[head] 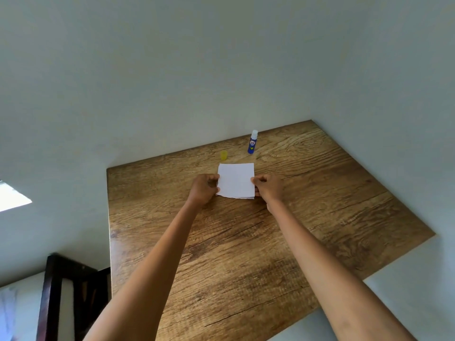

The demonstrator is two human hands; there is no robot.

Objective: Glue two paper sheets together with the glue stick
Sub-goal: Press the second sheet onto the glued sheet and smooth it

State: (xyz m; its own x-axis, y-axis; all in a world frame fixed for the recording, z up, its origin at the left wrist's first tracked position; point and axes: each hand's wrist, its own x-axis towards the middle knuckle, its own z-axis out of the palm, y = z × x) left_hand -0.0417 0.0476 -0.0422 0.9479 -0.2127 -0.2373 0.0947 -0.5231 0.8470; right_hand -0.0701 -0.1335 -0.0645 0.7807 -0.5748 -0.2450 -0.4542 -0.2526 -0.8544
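Observation:
A small white paper square lies on the wooden table, with a second sheet's edge peeking out along its near side. My left hand pinches the paper's left edge and my right hand pinches its right edge. Behind the paper a blue glue stick stands upright, uncapped, its white tip showing. Its yellow cap sits on the table to the left of the stick.
The table stands against a pale wall at its far edge. A dark wooden frame stands off the table's left side at the bottom left. Bare tabletop stretches between the paper and me.

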